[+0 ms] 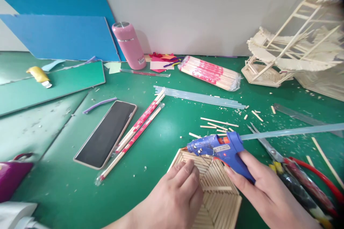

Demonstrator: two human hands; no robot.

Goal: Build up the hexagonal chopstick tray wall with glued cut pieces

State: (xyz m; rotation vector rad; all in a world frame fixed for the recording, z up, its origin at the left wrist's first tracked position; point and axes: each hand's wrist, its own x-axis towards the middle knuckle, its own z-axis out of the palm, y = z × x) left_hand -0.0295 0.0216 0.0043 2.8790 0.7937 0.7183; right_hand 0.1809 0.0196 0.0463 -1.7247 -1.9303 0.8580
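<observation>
My right hand (258, 182) grips a blue hot glue gun (223, 150) by its handle, and a long clear glue stick (292, 131) sticks out of its back. The gun's nozzle points left, at the upper left edge of a polygonal panel (223, 207) made of thin wooden sticks. Over that panel, my left hand (182, 189) is closed with its fingers bent together near the nozzle; what they hold, if anything, is hidden. One loose stick piece (217, 188) lies across the panel between the hands.
Scissors (271, 150) with red handles lie right of my right hand. Cut stick pieces (219, 121) and glue sticks (199, 96) lie beyond the gun. A phone (106, 134), wrapped chopsticks (139, 125), a pink bottle (130, 46) and a stick-built model (287, 50) stand or lie around.
</observation>
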